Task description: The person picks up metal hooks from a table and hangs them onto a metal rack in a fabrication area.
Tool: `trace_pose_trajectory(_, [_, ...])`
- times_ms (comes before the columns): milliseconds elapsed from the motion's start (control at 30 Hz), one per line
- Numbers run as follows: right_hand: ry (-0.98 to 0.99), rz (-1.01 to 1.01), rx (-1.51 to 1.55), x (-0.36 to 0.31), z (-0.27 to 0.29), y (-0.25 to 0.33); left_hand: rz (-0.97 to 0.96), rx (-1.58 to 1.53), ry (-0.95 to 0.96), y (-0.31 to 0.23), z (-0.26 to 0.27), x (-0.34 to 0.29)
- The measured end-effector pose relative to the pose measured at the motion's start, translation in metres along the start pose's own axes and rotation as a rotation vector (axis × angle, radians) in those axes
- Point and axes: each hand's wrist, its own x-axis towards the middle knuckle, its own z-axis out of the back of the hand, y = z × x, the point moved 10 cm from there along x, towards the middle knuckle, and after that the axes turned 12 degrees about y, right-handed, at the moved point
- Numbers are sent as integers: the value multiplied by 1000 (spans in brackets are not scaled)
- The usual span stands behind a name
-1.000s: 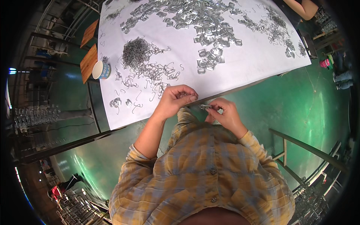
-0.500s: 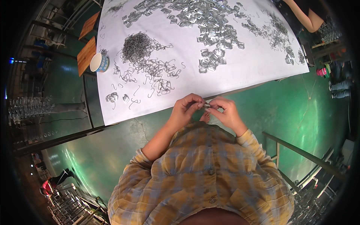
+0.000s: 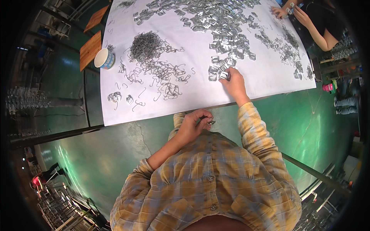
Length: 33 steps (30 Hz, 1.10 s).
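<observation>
My left hand (image 3: 195, 122) pinches a small metal clip (image 3: 211, 122) near my chest; my right hand (image 3: 232, 79) closes its fingers on another buckle (image 3: 223, 75) from the worktop (image 3: 269, 77) pile; joining them looks next.

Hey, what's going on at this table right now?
A person in a plaid shirt works at a white-covered table strewn with small metal buckles and wire hooks. The right hand reaches into the buckles, while the left hand holds a small metal piece near the table edge. Another person's hands work at the far corner.
</observation>
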Motion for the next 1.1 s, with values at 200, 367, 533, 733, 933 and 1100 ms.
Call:
trace_pose_trajectory(200, [237,-193,736,-26,-21,-21,60,12,-34,11,1,3])
trace_pose_trajectory(367, [413,-150,1265,-72,-24,43,64,-33,-213,7,16,6])
trace_pose_trajectory(533, [461,-160,1175,-91,-36,52,10,-21,-232,6,17,6])
trace_pose_trajectory(733, [350,-125,1108,-93,-38,47,17,-3,-225,14,16,-2])
trace_pose_trajectory(933, [381,-89,1091,-100,-36,56,52,153,-150,11,38,-2])
trace_pose_trajectory(1100, [364,-73,1075,-103,-34,60,-63,824,-432,-10,111,29])
